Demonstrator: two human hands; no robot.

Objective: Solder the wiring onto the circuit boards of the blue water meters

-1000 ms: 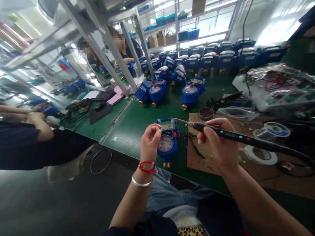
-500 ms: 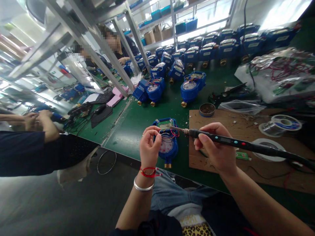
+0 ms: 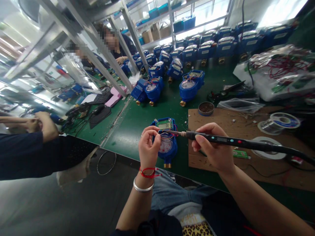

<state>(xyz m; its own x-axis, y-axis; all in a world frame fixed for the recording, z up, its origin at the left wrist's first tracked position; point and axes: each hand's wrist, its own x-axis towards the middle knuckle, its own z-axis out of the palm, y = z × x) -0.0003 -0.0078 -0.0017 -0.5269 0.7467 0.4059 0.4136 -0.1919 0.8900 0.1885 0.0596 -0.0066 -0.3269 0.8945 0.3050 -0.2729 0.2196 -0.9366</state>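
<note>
Long desk (image 3: 137,124), green top, runs toward the far end of the room. Grey metal racking (image 3: 81,42) stands over its left side. Rear shelves (image 3: 157,41) carry cardboard boxes (image 3: 147,35) and blue bins (image 3: 183,24). Floor (image 3: 49,206) dark grey. Strong daylight enters at windows (image 3: 280,13), upper right.

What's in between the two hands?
In the head view, a blue water meter sits on the green table between the left hand and right hand; the tip of the soldering iron reaches over it.

Green bench (image 3: 137,121) with blue meters (image 3: 172,152), a brown board (image 3: 221,118), plastic bags (image 3: 242,105)
</note>
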